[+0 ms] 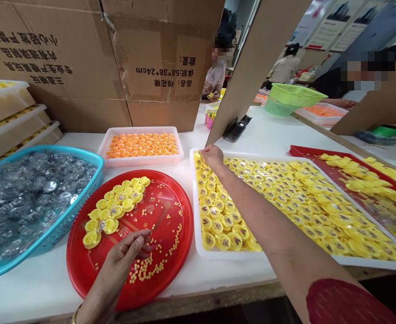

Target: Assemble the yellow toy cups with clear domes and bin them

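Note:
My right hand [213, 155] reaches to the far left corner of a wide white tray [197, 225], its fingers pinched on a small yellow cup [198, 155] there. Rows of small round yellow cups [225, 242] with dark printed centres fill this tray. Over a round red tray [180, 198], my left hand [123, 254] hovers with loosely bent fingers and nothing visible in them. Yellow cups [91, 237] lie in rows on the red tray's left and far part. Tiny yellow pellets [147, 270] are scattered near my left hand.
A blue basket [98, 164] of clear plastic domes [49, 185] stands left. Behind are a white tray of orange cups [142, 145], stacked trays [38, 119] and a cardboard box [160, 54]. A black object [237, 129] and a red tray [299, 150] lie right; other people sit beyond.

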Motion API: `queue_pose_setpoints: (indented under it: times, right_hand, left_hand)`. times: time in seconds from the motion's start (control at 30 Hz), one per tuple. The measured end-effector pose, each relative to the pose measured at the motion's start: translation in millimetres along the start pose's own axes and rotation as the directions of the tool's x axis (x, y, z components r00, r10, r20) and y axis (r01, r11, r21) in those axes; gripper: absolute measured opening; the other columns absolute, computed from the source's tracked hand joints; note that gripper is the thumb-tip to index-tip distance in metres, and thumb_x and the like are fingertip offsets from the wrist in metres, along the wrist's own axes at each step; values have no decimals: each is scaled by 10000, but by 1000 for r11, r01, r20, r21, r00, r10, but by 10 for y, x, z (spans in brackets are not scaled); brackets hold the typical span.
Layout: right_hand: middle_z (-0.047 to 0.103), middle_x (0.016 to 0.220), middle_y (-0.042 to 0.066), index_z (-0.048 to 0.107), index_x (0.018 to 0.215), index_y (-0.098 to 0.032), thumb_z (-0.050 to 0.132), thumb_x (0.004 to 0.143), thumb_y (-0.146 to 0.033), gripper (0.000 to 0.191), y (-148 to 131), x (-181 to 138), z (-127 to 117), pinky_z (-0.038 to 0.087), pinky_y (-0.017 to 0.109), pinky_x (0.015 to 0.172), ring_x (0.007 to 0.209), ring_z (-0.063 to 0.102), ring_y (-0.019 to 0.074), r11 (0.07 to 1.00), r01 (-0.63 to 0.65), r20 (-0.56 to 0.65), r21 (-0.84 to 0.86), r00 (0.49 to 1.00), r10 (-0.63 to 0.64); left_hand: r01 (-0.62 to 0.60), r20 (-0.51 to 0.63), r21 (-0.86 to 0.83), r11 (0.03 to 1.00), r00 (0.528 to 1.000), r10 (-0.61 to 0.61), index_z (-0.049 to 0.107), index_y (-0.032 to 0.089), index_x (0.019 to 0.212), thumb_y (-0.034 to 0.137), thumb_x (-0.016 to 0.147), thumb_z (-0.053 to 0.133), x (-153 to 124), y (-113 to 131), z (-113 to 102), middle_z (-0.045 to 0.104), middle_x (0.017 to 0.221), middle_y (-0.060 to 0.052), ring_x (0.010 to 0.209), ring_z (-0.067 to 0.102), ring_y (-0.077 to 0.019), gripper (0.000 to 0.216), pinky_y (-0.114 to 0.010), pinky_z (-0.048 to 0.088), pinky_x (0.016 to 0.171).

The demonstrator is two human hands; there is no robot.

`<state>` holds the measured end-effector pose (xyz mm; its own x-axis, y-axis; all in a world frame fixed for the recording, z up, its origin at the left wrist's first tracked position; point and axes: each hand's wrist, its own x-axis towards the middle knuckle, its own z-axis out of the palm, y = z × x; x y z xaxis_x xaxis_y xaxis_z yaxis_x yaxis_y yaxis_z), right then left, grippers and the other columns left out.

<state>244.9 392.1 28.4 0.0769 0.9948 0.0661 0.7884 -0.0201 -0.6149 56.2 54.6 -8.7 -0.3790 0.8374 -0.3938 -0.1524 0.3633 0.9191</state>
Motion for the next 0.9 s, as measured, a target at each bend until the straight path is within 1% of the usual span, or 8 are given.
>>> queue_pose_setpoints:
  times: [0.13, 0.2, 0.3, 0.37, 0.43, 0.53, 0.63, 0.9]
  right_hand:
    - [631, 897, 90, 637, 901, -93, 550, 947, -235, 173, -223, -239, -187, 431, 309, 821, 858, 592, 172, 998, 67, -38, 21, 997, -66]
    - [642, 927, 103, 625, 963, -101, 511, 949, -200, 152, -387, -529, -249, 422, 288, 787, 832, 593, 165, 983, 159, -9, 96, 987, -159]
    - [668, 821, 40, 644, 926, -172, 563, 927, -219, 94, -571, -1206, -248, 447, 281, 737, 756, 614, 169, 861, 402, 197, 310, 859, -472]
    - [681, 800, 4, 679, 834, -222, 675, 831, -170, 52, -621, -1701, -143, 468, 299, 711, 729, 625, 188, 826, 440, 329, 353, 767, -550]
    - [690, 920, 28, 679, 916, -229, 660, 828, -135, 130, -631, -2090, 62, 484, 349, 767, 801, 641, 218, 818, 453, 377, 354, 731, -568]
    - [652, 1098, 68, 630, 1110, -187, 602, 854, -93, 275, -640, -2327, 474, 484, 363, 863, 943, 629, 235, 874, 427, 374, 233, 790, -486]
    - [610, 1169, 107, 583, 1209, -134, 571, 860, -61, 357, -689, -2255, 837, 466, 349, 901, 1040, 587, 248, 910, 400, 322, 114, 851, -414]
    - [606, 1051, 91, 648, 1105, -163, 573, 893, -117, 230, -748, -2076, 1167, 429, 311, 853, 1020, 537, 248, 897, 442, 295, 22, 854, -428]
  left_hand:
    - [-160, 25, 221, 962, 987, 159, 708, 145, 1007, 482, 801, 591, 86, 29, -162, 688, 744, -62, 671, 641, -198, 411, -351, 533, 675]
    - [-302, -5, 451, 840, 940, 341, 711, 160, 958, 385, 842, 552, 169, 98, -274, 681, 798, -63, 724, 636, -195, 300, -349, 516, 714]
    - [-375, 12, 739, 560, 838, 545, 708, 172, 956, 278, 870, 519, 375, 237, -387, 664, 948, -86, 844, 630, -207, 233, -342, 490, 775]
    - [-352, 56, 846, 401, 807, 588, 703, 168, 1004, 259, 879, 516, 549, 327, -393, 647, 986, -100, 852, 626, -216, 243, -339, 485, 771]
    - [-303, 92, 914, 268, 801, 591, 710, 155, 997, 241, 882, 507, 715, 396, -350, 633, 965, -114, 862, 615, -235, 249, -346, 478, 757]
    - [-257, 142, 959, 118, 799, 585, 723, 150, 953, 200, 897, 454, 891, 445, -269, 607, 926, -124, 904, 593, -249, 279, -353, 460, 777]
    - [-256, 176, 965, 59, 798, 576, 729, 159, 935, 231, 890, 481, 960, 445, -233, 585, 947, -126, 938, 565, -255, 262, -356, 448, 791]
    - [-361, 313, 932, -30, 761, 569, 711, 169, 869, 193, 881, 494, 1047, 427, -225, 581, 946, -132, 929, 517, -270, 219, -391, 429, 778]
